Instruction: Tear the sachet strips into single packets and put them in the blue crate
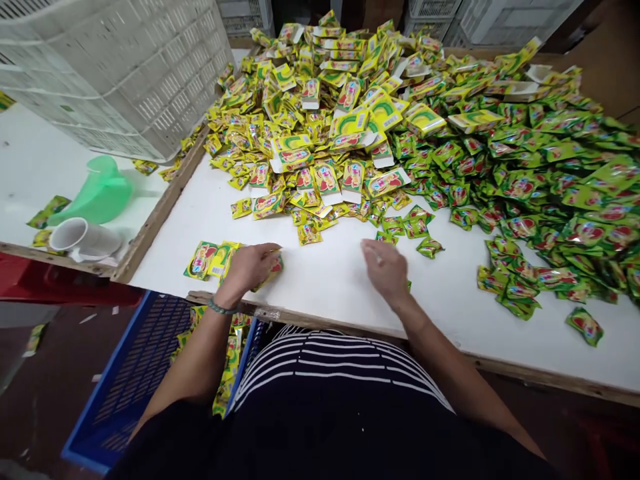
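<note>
My left hand [251,268], with a braided band at the wrist, is curled over small yellow-green cartons near the table's front edge. One carton [201,260] lies flat to its left, and part of another carton [274,272] shows under its fingers. What those fingers grip is hidden. Slightly blurred, my right hand [386,270] is closed above the white tabletop [325,273]; anything inside it is too small to make out. Just beyond it lie green sachets [393,225], and a bit of green wrapper peeks out beside its palm.
Yellow cartons [350,123] and sachets are heaped at the back, with green sachets [530,180] piled right. A white crate [150,80], green scoop [100,190] and white cup [85,239] stand left, past a wooden strip [163,203]. Below is a blue crate [125,373] holding cartons.
</note>
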`<state>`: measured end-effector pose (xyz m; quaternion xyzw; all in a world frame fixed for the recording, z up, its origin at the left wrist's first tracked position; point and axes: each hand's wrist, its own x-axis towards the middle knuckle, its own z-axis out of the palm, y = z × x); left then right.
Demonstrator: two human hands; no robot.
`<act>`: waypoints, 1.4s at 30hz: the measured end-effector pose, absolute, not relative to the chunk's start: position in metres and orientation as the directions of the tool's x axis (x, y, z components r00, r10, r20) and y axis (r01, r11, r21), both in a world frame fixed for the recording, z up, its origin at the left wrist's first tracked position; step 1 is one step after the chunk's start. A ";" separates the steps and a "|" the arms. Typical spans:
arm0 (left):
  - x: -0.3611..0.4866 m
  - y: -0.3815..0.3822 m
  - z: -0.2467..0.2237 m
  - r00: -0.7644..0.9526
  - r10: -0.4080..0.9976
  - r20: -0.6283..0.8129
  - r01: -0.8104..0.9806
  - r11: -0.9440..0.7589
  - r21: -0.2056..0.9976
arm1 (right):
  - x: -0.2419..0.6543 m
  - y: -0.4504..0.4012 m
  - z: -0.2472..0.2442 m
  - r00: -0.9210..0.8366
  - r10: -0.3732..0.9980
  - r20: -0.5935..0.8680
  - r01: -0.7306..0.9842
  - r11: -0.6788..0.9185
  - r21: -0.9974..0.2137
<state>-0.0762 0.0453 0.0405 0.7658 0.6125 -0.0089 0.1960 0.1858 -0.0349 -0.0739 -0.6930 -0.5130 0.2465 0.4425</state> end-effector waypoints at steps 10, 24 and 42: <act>0.010 0.078 0.020 0.094 0.949 -0.302 0.991 -0.119 -0.067 | 0.214 -0.022 -0.115 0.419 0.903 -0.094 0.626 -0.362 -0.691; 0.007 0.076 0.014 0.496 0.804 -0.329 0.824 -0.316 0.470 | 0.191 -0.007 -0.065 0.080 0.997 -0.011 0.095 -0.018 -0.995; -0.010 0.002 0.010 0.267 0.890 -0.370 0.952 -0.185 0.243 | 0.181 -0.015 -0.097 0.293 0.943 -0.159 0.019 -0.173 -0.985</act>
